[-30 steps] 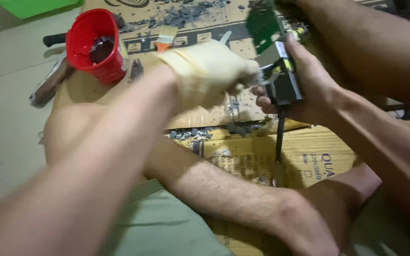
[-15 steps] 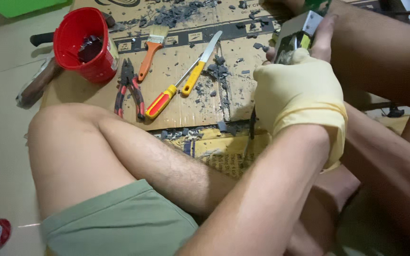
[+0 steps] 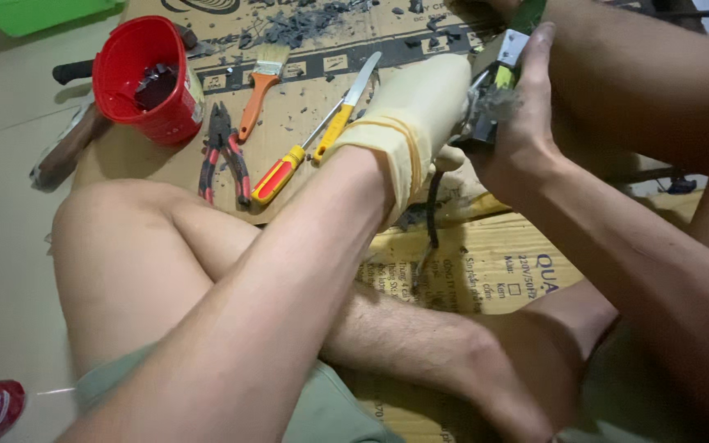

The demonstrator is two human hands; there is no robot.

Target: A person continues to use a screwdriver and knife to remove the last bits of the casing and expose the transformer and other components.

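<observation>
— What do we see at far left?

— We see a red bucket (image 3: pixel 148 78) standing on flattened cardboard (image 3: pixel 305 123) on the floor, with a wooden-handled tool (image 3: pixel 67 152) lying just beside it. Next come red-and-black pliers (image 3: pixel 225 156), an orange-handled paintbrush (image 3: pixel 258 90), a red-and-yellow screwdriver (image 3: pixel 289 164) and a yellow-handled knife (image 3: pixel 346 107), all flat on the cardboard. Grey debris (image 3: pixel 289 29) is scattered along its far edge.

— And our hands?

— Our left hand (image 3: pixel 420 115), in a pale yellow rubber glove, reaches across a bent knee and presses against a small grey-and-black device (image 3: pixel 494 98) held up above the cardboard, right of centre. We cannot tell whether that grip is closed, since the fingers are hidden behind the glove's back.

— The right?

— Our bare right hand (image 3: pixel 527 131) has its grip wrapped around the device, thumb stretched up along its side. A dark cable (image 3: pixel 432 205) hangs from the device toward the cardboard below.
</observation>
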